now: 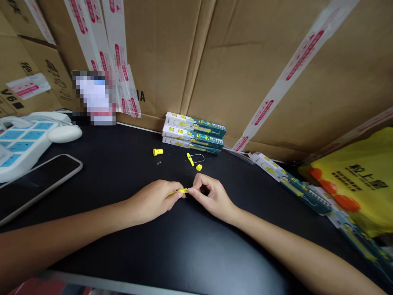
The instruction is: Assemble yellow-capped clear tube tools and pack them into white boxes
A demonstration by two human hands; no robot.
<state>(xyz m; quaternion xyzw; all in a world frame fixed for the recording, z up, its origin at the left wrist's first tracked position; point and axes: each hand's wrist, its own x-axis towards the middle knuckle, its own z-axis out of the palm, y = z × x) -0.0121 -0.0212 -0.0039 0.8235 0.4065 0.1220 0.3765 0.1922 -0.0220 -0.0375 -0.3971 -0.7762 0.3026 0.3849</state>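
One left hand [156,200] grips a slim yellow plastic strip [178,191] — probably steadying it for the pinched-closed right hand [215,198] alongside.

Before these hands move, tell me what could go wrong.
The tiny coil spring, lying loose on the black tabletop, could be overlooked or brushed away. The round yellow cap sits just beyond the right grip, which might knock it. The slim yellow piece, pinched in the left grip, might slip out.

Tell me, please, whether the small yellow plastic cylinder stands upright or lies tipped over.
Tipped over: the yellow cylinder lies sideways on the black tabletop, wider end leftward.
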